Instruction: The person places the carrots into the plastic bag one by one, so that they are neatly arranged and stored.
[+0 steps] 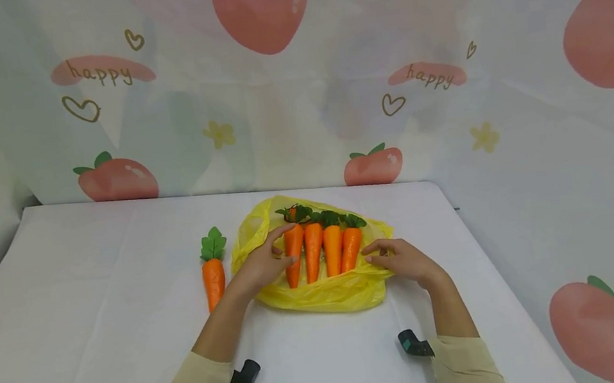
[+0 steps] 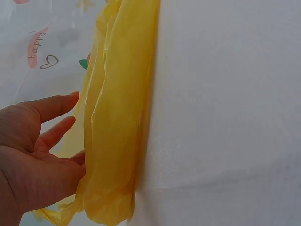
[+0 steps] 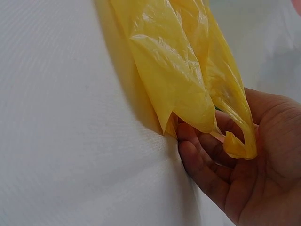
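A yellow plastic bag lies opened on the table, with several orange carrots side by side inside, their green tops pointing away. Another carrot lies outside, left of the bag, its lower end hidden by my left forearm. My left hand reaches over the bag's left side, thumb and index finger apart at the leftmost bagged carrot. At the right edge, my right hand has loosely bent fingers beside the bag. In the right wrist view a bag handle lies against its palm.
A white cloth covers the table. Behind it hangs a printed backdrop with fruit and hearts. Black angled pieces stick out at both sleeve cuffs.
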Demonstrator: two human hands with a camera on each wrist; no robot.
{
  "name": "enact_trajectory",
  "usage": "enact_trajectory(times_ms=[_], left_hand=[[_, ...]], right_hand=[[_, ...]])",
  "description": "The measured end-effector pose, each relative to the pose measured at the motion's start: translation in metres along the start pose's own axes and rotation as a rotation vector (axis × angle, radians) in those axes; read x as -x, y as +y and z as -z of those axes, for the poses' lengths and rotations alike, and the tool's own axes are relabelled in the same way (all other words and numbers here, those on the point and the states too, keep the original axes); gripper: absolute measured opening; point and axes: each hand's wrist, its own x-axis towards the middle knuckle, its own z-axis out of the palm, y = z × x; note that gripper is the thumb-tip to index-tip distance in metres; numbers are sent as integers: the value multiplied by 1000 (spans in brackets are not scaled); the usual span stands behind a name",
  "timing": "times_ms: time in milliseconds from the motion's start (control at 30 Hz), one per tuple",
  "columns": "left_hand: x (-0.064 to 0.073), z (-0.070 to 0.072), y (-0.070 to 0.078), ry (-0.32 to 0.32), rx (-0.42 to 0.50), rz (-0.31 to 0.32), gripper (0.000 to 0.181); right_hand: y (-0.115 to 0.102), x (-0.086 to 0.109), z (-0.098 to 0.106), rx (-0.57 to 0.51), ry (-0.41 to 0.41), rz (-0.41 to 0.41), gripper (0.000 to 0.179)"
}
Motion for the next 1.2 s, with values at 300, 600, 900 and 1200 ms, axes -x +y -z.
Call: enact_trajectory(times_ms=[300,600,900,1200], left_hand=[[5,0,0,18,28,-27,64],[9,-3,-1,27,53,-109,62],[15,-2,-2,16,58,-115,59],[23,2,-5,10,98,-154,57]], right_hand=[[0,1,0,4,0,4,28],[1,0,-1,-1,0,2,29],[-1,0,0,1,-2,6,29],[-3,0,1,-4,-7,23,30]])
